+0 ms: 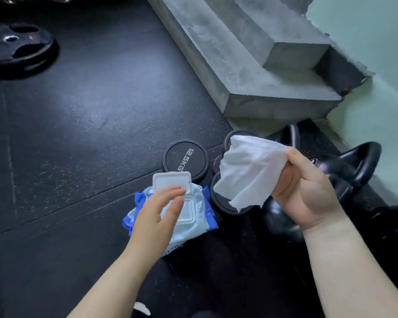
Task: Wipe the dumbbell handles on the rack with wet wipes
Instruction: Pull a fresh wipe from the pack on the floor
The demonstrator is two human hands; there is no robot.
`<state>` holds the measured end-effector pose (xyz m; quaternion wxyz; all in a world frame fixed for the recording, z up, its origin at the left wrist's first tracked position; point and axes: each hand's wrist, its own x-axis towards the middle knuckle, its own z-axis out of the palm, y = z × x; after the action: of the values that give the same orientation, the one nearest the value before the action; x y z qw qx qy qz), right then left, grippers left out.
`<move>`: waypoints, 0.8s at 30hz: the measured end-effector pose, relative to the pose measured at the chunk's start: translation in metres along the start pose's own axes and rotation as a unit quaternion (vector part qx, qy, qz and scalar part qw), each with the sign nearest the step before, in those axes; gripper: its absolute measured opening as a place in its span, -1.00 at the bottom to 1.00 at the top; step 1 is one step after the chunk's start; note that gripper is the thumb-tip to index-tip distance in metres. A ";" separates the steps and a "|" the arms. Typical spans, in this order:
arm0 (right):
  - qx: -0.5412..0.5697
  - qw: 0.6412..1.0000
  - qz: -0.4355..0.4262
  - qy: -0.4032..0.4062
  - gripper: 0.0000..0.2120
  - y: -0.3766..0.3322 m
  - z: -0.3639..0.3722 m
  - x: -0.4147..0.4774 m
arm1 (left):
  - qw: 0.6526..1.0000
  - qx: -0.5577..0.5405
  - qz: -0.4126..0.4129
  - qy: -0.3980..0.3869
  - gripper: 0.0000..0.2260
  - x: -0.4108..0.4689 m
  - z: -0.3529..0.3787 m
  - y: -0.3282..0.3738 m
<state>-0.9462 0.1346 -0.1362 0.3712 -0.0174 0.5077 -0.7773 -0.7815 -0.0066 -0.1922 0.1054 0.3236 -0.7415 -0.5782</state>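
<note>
Left hand (pixel 157 216) is near me, fingers loose and spread over the wet wipes pack (pixel 209 218) on the black rubber floor (pixel 90 145). Pack's lid (pixel 170 180) is flipped up, can't tell if the hand's touching. Right hand (pixel 306 193) pinches a white wet wipe (pixel 248 171) btwn thumb and fingers. Wipe hangs over a dumbbell (pixel 223 204) standing on end. Just past the pack there's a 12.5KG dumbbell (pixel 185 159), w/ a kettlebell (pixel 359 161) to the right. Farther back are concrete steps (pixel 262 65), and a weight plate (pixel 16 44) far left.
</note>
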 end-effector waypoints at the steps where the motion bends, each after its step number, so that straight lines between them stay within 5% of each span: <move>1: 0.014 1.000 0.008 -0.007 -0.64 -0.016 0.009 -0.014 | 0.999 -0.031 -0.025 -0.036 -0.81 -0.002 0.001 0.029; 5: 0.027 0.998 0.057 0.022 -0.52 -0.087 0.044 -0.082 | 0.979 -0.090 -0.070 -0.170 -0.65 -0.019 0.002 0.148; 8: -0.001 0.995 0.087 0.047 -0.60 -0.137 0.065 -0.141 | 0.944 -0.069 -0.081 -0.312 -0.80 -0.044 -0.004 0.233; 11: -0.057 0.986 0.065 0.139 -0.90 -0.187 0.081 -0.195 | 0.907 -0.039 -0.073 -0.414 -0.79 -0.072 -0.008 0.296; 15: -0.190 0.940 -0.008 0.283 -0.81 -0.224 0.076 -0.266 | 0.871 -0.050 -0.056 -0.486 -0.71 -0.101 0.001 0.340; 18: -0.109 0.926 -0.036 0.360 -0.83 -0.226 0.055 -0.327 | 0.823 -0.083 -0.079 -0.556 -0.88 -0.136 0.025 0.365; 24: 0.057 0.904 0.031 0.423 -0.43 -0.163 0.028 -0.449 | 0.757 -0.069 -0.191 -0.621 -0.65 -0.226 0.093 0.383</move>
<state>-0.7007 0.4141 0.1653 0.1459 0.3503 0.5722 -0.7271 -0.7940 0.2495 0.1829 -0.4692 0.0198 -0.5253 -0.7096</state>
